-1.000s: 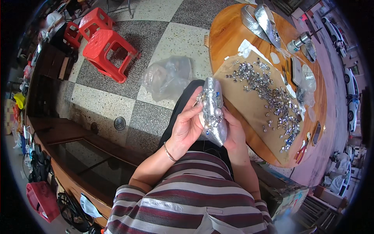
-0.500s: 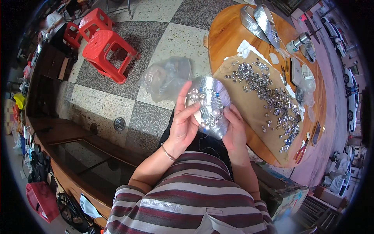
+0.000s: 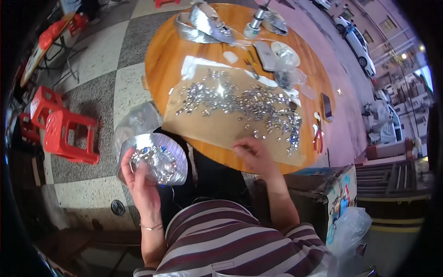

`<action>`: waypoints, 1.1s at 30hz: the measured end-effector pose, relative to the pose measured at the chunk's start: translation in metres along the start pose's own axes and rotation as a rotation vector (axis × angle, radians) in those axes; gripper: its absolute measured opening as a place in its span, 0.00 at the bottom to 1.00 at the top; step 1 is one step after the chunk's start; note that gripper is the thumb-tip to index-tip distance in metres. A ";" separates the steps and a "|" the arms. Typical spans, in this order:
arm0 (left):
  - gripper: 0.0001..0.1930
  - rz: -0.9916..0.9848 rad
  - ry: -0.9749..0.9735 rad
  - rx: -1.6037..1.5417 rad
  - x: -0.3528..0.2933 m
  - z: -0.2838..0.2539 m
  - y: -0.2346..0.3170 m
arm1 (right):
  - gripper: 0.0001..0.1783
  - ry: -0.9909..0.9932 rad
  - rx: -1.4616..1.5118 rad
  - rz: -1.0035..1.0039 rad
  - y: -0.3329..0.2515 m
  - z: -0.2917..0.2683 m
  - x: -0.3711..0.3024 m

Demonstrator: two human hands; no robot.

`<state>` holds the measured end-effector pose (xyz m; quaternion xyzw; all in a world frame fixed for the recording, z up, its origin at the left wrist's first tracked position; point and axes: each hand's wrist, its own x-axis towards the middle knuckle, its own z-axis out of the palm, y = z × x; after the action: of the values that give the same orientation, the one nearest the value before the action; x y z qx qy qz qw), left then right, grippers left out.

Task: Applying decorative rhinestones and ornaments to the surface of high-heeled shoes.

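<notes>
My left hand (image 3: 145,191) holds a rounded silver piece (image 3: 179,154) covered with clear, silver and blue beads in its middle, over my lap at the table's left edge. The thumb lies across the beads and the fingers are at the far side. A thin thread seems to hang below the piece. My right hand (image 3: 256,157) hovers over the near edge of the table, apart from the piece, fingers curled together; anything between the fingertips is too small to make out. Loose shiny beads (image 3: 272,108) lie spread on a brown sheet (image 3: 207,128) just beyond it.
On the round wooden table (image 3: 161,60) stand silver bands (image 3: 198,30), a metal-and-white canister (image 3: 252,30), a grey case (image 3: 264,56), plastic bags (image 3: 287,74), red-handled pliers (image 3: 318,138) and a phone (image 3: 326,108). Red stools (image 3: 69,134) and a clear bag (image 3: 138,122) are left.
My view has turned toward the table. My right hand has let go of the silver piece and moved right, over the table edge; my left hand keeps holding the piece.
</notes>
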<state>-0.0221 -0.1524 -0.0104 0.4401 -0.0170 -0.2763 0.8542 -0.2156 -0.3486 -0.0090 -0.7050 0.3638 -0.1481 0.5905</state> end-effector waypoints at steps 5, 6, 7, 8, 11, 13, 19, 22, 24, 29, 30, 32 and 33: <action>0.18 -0.055 -0.058 -0.030 -0.006 0.023 -0.008 | 0.07 0.530 -0.474 -0.219 0.010 -0.079 0.028; 0.18 -0.065 -0.068 -0.023 -0.006 0.023 -0.010 | 0.07 0.541 -0.469 -0.223 0.014 -0.087 0.039; 0.18 -0.079 -0.077 -0.014 -0.007 0.023 -0.011 | 0.07 0.600 -0.515 -0.239 0.017 -0.096 0.049; 0.17 -0.090 -0.083 -0.008 -0.008 0.025 -0.012 | 0.07 0.657 -0.563 -0.257 0.019 -0.104 0.059; 0.17 -0.092 -0.079 -0.014 -0.014 0.032 -0.011 | 0.07 0.701 -0.639 -0.265 0.010 -0.118 0.079; 0.17 -0.093 -0.074 -0.009 -0.016 0.033 -0.009 | 0.09 0.664 -0.707 -0.245 0.003 -0.118 0.091; 0.15 -0.140 0.015 -0.060 -0.020 0.016 -0.007 | 0.10 0.519 -0.815 -0.376 0.013 -0.076 0.136; 0.15 -0.103 -0.066 -0.032 -0.004 -0.002 -0.002 | 0.12 0.552 -0.954 -0.192 0.023 -0.058 0.137; 0.16 -0.098 -0.037 -0.037 0.002 -0.015 0.009 | 0.13 0.523 -0.953 -0.312 0.023 -0.053 0.131; 0.16 -0.173 -0.104 -0.105 -0.008 -0.037 0.042 | 0.11 0.400 -0.944 -0.235 0.006 -0.027 0.130; 0.16 -0.201 -0.128 -0.128 -0.011 -0.039 0.049 | 0.10 0.352 -0.909 -0.181 0.002 -0.026 0.128; 0.15 -0.179 -0.099 -0.114 -0.017 -0.040 0.061 | 0.09 0.298 -0.879 -0.135 -0.011 -0.017 0.118; 0.15 -0.167 -0.080 -0.097 -0.020 -0.039 0.066 | 0.08 0.326 -0.785 -0.200 -0.021 -0.012 0.110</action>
<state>0.0012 -0.0837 0.0203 0.3869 -0.0010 -0.3644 0.8471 -0.1401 -0.4316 -0.0106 -0.8753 0.4108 -0.1644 0.1953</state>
